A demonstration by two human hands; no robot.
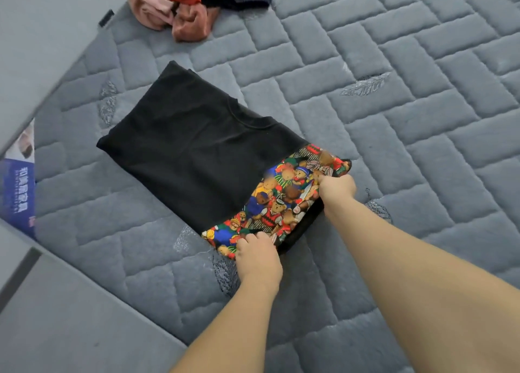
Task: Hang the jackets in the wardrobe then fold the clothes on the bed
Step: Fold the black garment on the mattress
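Hands [259, 256] [337, 187] curl over black shirt's [191, 147] printed hem

Both hands grip the black shirt's [197, 147] bear-print hem: left hand [257, 257] at 6 o'clock, right hand [337, 188] at 4. A clothes pile [194, 4] lies on the bed [394, 119] at 12.

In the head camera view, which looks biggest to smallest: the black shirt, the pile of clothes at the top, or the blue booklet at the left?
1. black shirt
2. pile of clothes, partly cut off
3. blue booklet, also cut off
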